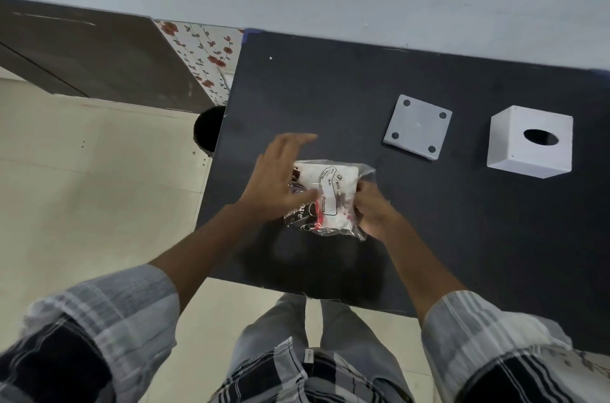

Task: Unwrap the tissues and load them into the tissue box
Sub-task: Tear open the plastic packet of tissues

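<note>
A pack of tissues [325, 196] in clear printed plastic wrap lies on the black table [346, 89], near its front left. My right hand [373, 209] grips the wrap's right side. My left hand [279, 176] hovers over the pack's left side with fingers spread and blurred, holding nothing. The white cube tissue box [531, 141], with an oval slot facing up, stands at the right. Its flat square base plate [417, 127], with dark pads at the corners, lies between the pack and the box.
The table's left edge runs past a dark round bin [208, 128] on the pale tiled floor. A floral panel [204, 56] and a dark cabinet stand behind, with a white wall along the table's far edge. My legs are at the front edge.
</note>
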